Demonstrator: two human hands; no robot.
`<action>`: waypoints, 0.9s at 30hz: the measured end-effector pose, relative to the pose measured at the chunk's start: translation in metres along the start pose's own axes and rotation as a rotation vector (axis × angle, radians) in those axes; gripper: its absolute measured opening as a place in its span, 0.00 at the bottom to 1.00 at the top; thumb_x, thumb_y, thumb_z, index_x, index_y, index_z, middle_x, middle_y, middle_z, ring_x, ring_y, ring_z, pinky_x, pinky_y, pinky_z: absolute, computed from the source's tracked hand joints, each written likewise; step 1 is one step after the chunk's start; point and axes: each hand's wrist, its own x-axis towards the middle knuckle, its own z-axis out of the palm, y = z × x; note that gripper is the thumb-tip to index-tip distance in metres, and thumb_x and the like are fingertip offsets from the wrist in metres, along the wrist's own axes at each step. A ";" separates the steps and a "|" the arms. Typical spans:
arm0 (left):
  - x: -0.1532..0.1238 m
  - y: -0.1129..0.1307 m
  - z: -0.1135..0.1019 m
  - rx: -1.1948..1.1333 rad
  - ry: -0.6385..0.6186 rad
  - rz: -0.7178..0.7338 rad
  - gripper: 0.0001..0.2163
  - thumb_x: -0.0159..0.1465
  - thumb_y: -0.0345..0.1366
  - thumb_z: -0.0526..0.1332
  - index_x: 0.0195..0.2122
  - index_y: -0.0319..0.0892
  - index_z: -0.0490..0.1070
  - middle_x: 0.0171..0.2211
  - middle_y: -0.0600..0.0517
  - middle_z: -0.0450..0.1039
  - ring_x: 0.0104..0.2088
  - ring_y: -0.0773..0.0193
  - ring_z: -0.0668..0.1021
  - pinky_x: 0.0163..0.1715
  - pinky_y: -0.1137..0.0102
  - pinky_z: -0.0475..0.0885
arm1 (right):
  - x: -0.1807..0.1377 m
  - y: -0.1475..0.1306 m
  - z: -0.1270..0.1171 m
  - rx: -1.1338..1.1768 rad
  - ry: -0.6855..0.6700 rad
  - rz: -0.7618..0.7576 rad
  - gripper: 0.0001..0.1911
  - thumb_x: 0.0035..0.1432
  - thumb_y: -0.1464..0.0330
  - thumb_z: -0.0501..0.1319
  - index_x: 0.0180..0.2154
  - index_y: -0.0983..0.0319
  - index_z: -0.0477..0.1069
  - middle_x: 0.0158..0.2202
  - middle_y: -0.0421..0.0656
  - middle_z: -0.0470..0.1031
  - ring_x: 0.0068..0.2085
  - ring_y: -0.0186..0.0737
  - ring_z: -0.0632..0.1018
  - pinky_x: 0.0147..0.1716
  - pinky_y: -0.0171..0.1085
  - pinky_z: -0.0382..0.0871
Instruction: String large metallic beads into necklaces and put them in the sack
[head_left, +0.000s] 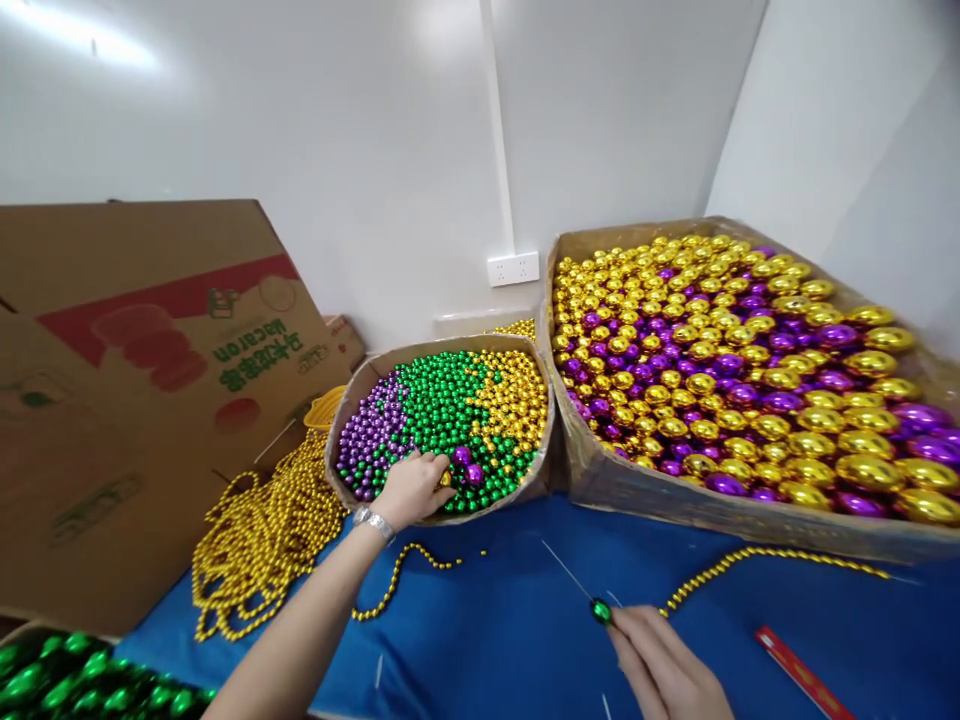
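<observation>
My left hand [412, 490] reaches over the front of a box of small round beads, thumb and fingers closed around a gold bead [445, 479]. Two larger purple beads [474, 475] lie just beside its fingertips, on top of green ones. Low in front, my right hand [664, 665] pinches a shiny green bead [601, 611]. A thin straight needle [566, 568] sticks out of that bead, up and to the left. From behind the right hand, a strand of gold beads [750, 552] runs off to the right across the blue cloth.
The middle carton [551, 430] holds purple, green and gold beads. A bigger carton [600, 485] of gold and purple beads stands right. Gold bead strands [270, 540] heap at left, beside a large cardboard box [135, 400]. A red strip [802, 672] lies on the blue cloth [517, 640].
</observation>
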 end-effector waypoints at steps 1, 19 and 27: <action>-0.001 0.000 0.002 -0.049 0.019 -0.015 0.11 0.57 0.39 0.61 0.41 0.43 0.70 0.35 0.46 0.71 0.39 0.53 0.73 0.37 0.65 0.67 | 0.002 -0.003 0.001 0.003 -0.006 -0.002 0.11 0.64 0.67 0.49 0.42 0.58 0.68 0.33 0.43 0.74 0.33 0.34 0.78 0.32 0.27 0.73; -0.039 0.062 0.005 -1.772 -0.119 0.010 0.16 0.54 0.33 0.67 0.44 0.41 0.69 0.39 0.48 0.70 0.37 0.64 0.73 0.34 0.69 0.75 | 0.021 -0.036 0.001 -0.067 -0.001 0.006 0.14 0.65 0.67 0.47 0.43 0.60 0.70 0.30 0.44 0.73 0.28 0.33 0.77 0.28 0.29 0.71; -0.043 0.062 0.005 -1.740 -0.111 0.023 0.16 0.55 0.34 0.66 0.45 0.41 0.68 0.36 0.50 0.69 0.35 0.66 0.72 0.35 0.69 0.74 | 0.015 -0.028 0.005 -0.172 -0.019 -0.064 0.16 0.66 0.68 0.45 0.44 0.60 0.70 0.31 0.44 0.73 0.29 0.34 0.77 0.27 0.30 0.71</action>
